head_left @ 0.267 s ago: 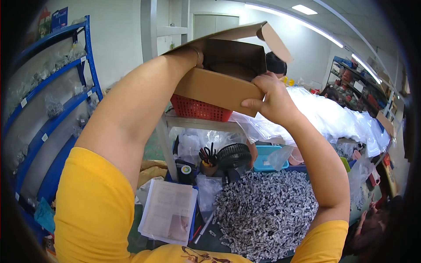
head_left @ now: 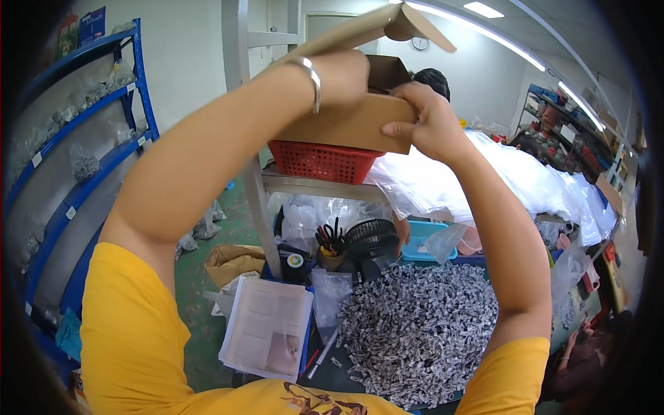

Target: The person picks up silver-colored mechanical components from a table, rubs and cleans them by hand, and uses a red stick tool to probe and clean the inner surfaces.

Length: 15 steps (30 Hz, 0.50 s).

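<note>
A brown cardboard box (head_left: 332, 123) with its lid flap (head_left: 366, 29) raised is held up above a red plastic basket (head_left: 326, 162) on a shelf. My right hand (head_left: 430, 121) grips the box's front right corner, thumb on the outer wall and fingers over the rim. My left hand (head_left: 344, 77), with a silver bangle at its wrist, is over the front rim at the box's opening. Motion smears it and its fingers are turned out of sight, so whether it holds anything is hidden. The inside of the box shows only as a dark strip.
Clear plastic bags (head_left: 477, 173) cover the shelf to the right. Below lies a heap of small grey parts (head_left: 422, 339), beside papers (head_left: 268, 328), a black fan (head_left: 371, 242) and a pot of tools (head_left: 330, 256). Blue racks (head_left: 104, 162) stand at left; other people are partly visible.
My left hand has come up from inside the box to its front rim. The lid flap has risen, and the box has shifted slightly upward with my right hand still on its corner.
</note>
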Each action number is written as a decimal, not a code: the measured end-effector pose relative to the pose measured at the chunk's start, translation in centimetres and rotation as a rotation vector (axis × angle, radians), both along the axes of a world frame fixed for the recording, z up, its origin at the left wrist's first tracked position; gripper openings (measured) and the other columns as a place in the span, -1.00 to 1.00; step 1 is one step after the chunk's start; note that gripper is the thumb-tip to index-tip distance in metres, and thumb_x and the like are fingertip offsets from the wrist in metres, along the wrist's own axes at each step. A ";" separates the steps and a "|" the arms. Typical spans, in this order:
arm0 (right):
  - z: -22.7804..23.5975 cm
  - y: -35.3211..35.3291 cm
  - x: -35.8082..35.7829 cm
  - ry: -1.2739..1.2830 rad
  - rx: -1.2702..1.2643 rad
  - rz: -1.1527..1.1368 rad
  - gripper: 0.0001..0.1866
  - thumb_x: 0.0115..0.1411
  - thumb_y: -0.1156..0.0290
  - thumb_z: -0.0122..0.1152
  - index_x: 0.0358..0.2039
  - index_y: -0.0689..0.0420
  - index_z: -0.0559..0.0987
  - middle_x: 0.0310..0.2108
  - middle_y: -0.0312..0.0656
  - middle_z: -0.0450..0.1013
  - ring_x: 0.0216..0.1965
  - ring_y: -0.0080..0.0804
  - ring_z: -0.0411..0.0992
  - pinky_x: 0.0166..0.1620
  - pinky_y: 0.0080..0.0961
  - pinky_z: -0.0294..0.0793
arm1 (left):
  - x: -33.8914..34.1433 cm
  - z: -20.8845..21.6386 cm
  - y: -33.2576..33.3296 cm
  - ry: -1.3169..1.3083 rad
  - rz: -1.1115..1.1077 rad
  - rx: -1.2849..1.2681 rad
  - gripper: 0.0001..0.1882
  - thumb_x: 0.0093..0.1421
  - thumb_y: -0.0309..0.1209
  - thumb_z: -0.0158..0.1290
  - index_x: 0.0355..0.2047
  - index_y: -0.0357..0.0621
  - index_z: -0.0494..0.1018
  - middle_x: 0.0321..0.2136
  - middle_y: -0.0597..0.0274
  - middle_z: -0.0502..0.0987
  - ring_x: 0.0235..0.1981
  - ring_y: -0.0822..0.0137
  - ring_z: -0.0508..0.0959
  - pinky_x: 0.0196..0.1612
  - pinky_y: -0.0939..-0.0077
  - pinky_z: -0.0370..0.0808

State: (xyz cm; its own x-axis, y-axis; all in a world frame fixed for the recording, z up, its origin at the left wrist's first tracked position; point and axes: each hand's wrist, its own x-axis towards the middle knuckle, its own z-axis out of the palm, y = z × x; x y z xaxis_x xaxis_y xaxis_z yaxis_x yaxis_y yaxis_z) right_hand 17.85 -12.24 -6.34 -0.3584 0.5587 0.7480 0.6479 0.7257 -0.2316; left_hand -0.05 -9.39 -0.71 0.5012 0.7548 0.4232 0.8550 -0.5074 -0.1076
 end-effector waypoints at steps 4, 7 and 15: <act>-0.6 2.7 0.5 0.254 -0.287 0.279 -0.53 -0.09 0.51 0.25 -0.11 0.15 0.38 -0.15 -0.23 0.41 -0.16 -0.49 0.37 -0.12 -0.55 0.38 | -0.3 -4.4 -9.0 -0.065 -0.589 0.572 -0.88 -0.03 -0.41 0.04 -0.51 -0.20 0.47 -0.54 0.07 0.47 -0.48 0.09 0.47 -0.38 0.35 0.42; -2.3 5.0 0.4 0.312 -0.189 0.325 -0.36 -0.09 0.55 0.25 0.04 0.22 0.22 -0.14 -0.17 0.38 -0.11 -0.41 0.35 -0.06 -0.52 0.34 | -0.7 -4.4 -9.9 -0.218 -0.760 0.829 -0.74 -0.13 -0.39 0.17 -0.38 -0.15 0.45 -0.39 0.15 0.45 -0.36 0.13 0.45 -0.26 0.34 0.39; -8.4 -6.0 -1.4 -0.029 0.176 -0.187 -0.40 -0.14 0.54 0.25 -0.03 0.25 0.28 -0.16 0.08 0.32 -0.17 -0.03 0.32 -0.12 -0.37 0.32 | -4.8 -6.9 -2.2 0.017 -0.138 0.613 -0.30 -0.07 0.06 0.05 -0.02 -0.16 0.29 -0.01 0.02 0.28 0.03 0.11 0.28 0.06 -0.08 0.09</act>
